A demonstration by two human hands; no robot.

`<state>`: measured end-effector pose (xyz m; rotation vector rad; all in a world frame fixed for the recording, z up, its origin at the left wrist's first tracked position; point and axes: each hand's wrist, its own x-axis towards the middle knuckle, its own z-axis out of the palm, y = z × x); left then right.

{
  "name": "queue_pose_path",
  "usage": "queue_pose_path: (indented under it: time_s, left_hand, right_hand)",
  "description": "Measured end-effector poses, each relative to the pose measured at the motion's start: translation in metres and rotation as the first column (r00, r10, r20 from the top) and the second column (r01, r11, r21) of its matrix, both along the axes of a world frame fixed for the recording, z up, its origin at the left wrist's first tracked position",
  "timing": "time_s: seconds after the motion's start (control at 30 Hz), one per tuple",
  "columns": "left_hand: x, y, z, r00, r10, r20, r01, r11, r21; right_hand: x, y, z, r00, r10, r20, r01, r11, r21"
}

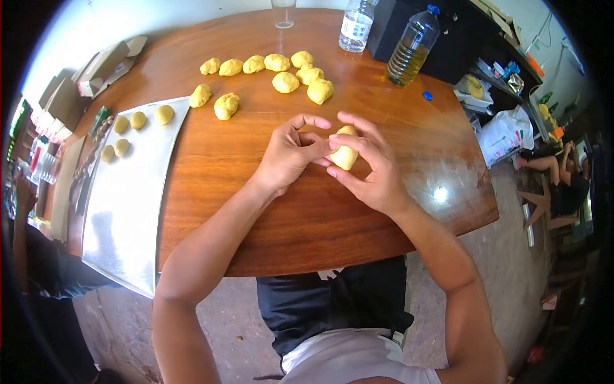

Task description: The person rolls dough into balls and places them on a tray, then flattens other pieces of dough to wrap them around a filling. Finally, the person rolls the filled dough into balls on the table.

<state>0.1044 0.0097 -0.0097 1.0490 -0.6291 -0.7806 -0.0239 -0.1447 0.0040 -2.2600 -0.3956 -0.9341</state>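
A smooth yellow dough ball [346, 153] is held above the wooden table [268, 211]. My right hand [374, 163] curls its fingers and thumb around the ball. My left hand [294, 150] presses its thumb and fingertips against the ball's left side, index finger raised. Beyond my hands, several rough dough lumps [284, 82] lie in a loose group on the table. To the left, a metal tray [121, 198] carries several smooth, rounded dough balls [164, 115].
A bottle of yellow oil [408, 54], a clear water bottle [356, 29] and a drinking glass [284, 14] stand at the back. A blue cap [427, 96] lies by the right edge. Cardboard boxes [105, 67] sit back left. People are at both sides.
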Motion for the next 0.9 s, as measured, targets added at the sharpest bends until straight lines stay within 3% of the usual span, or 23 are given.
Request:
queue_pose_path:
  time_s: [0.07, 0.13, 0.3, 0.37, 0.4, 0.47, 0.57, 0.63, 0.67, 0.7, 0.8, 0.9]
  left_hand:
    - [0.001, 0.000, -0.002, 0.996, 0.000, 0.091, -0.002, 1.000, 0.030]
    - [-0.006, -0.003, -0.001, 0.999, 0.010, 0.050, -0.010, 1.000, 0.014]
    - [-0.003, -0.002, -0.003, 0.997, 0.010, 0.074, -0.014, 0.998, 0.066]
    - [0.000, 0.001, -0.003, 0.989, -0.140, 0.039, 0.141, 0.990, -0.029]
    - [0.001, 0.002, -0.001, 0.989, -0.141, 0.039, 0.143, 0.989, -0.037]
    - [0.000, 0.004, 0.001, 0.975, -0.193, 0.107, 0.191, 0.981, 0.028]
    - [-0.002, -0.002, -0.006, 0.957, -0.145, 0.252, 0.127, 0.988, 0.085]
    - [-0.004, -0.003, -0.006, 0.968, -0.103, 0.230, 0.079, 0.991, 0.109]
    - [-0.004, -0.003, -0.006, 0.976, -0.061, 0.210, 0.032, 0.990, 0.140]
    - [-0.004, -0.003, -0.005, 0.977, -0.060, 0.207, 0.032, 0.990, 0.135]
    - [-0.003, -0.001, -0.005, 0.983, -0.045, 0.179, 0.017, 0.988, 0.156]
    - [-0.003, -0.003, -0.008, 0.986, -0.027, 0.165, 0.002, 0.989, 0.151]
  right_hand:
    - [0.001, -0.001, -0.007, 1.000, 0.017, 0.004, -0.017, 1.000, 0.004]
    - [0.001, 0.000, -0.013, 1.000, -0.031, -0.006, 0.031, 0.975, 0.220]
    - [-0.002, -0.007, -0.009, 0.995, -0.099, 0.003, 0.099, 0.988, 0.115]
    - [-0.003, -0.009, -0.011, 0.994, -0.113, 0.000, 0.113, 0.990, 0.088]
    - [-0.002, -0.011, -0.015, 0.994, -0.105, -0.036, 0.109, 0.985, 0.134]
    - [-0.004, -0.016, -0.016, 0.993, -0.095, -0.076, 0.107, 0.979, 0.175]
    - [-0.005, -0.024, -0.008, 0.984, -0.113, -0.136, 0.123, 0.990, 0.070]
    - [-0.005, -0.034, -0.003, 0.925, -0.252, -0.283, 0.249, 0.967, -0.047]
    - [-0.012, -0.040, 0.003, 0.864, -0.244, -0.439, 0.213, 0.970, -0.121]
    - [-0.014, -0.041, 0.003, 0.863, -0.246, -0.441, 0.212, 0.969, -0.126]
    - [-0.019, -0.042, -0.007, 0.844, -0.133, -0.519, -0.043, 0.949, -0.312]
    - [-0.017, -0.042, -0.016, 0.880, -0.198, -0.431, -0.006, 0.904, -0.428]
